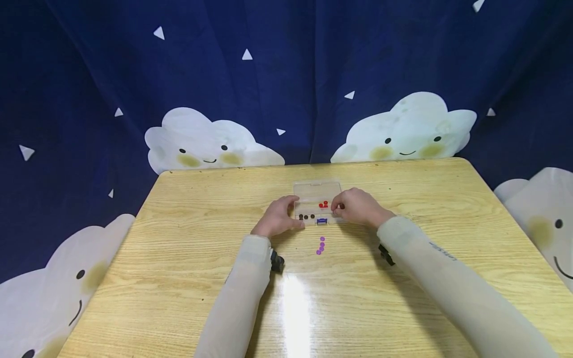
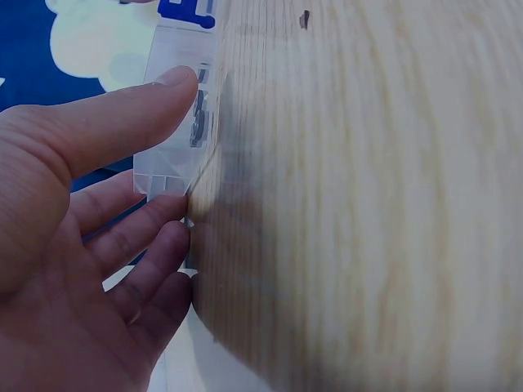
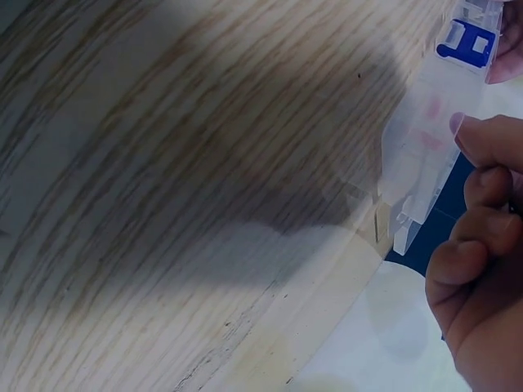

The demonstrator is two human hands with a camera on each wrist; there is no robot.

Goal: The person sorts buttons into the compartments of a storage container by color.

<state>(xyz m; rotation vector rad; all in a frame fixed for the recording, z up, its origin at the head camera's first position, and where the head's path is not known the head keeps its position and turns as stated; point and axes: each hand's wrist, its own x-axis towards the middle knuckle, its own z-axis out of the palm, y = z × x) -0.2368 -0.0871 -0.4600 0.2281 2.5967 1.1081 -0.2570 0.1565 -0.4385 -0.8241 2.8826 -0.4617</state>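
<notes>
The left hand (image 1: 278, 218) has its fingers (image 2: 155, 98) curled against the left end of a small clear plastic box (image 1: 317, 201), thumb on top and the other fingers along its side, gripping it; the right hand (image 1: 355, 207) pinches the box's right end between thumb and bent fingers (image 3: 488, 139). The box sits on the desk (image 1: 179, 238) slightly beyond its middle, between the two hands, with its clear lid raised at the back. A blue clasp (image 1: 321, 221) marks its near edge. Inside, red beads (image 1: 324, 204) lie in a compartment toward the right and dark beads (image 1: 306, 217) in a row at the front left. Just in front of the box, purple beads (image 1: 320, 245) lie loose on the desk. Pale sleeves cover both forearms; dark writing runs along the right sleeve (image 1: 443, 251) but is too small to read. The desk is light wood grain with a glossy glare patch near the person. Behind it hangs a navy curtain (image 1: 277, 64) printed with white triangles and smiling white clouds.
</notes>
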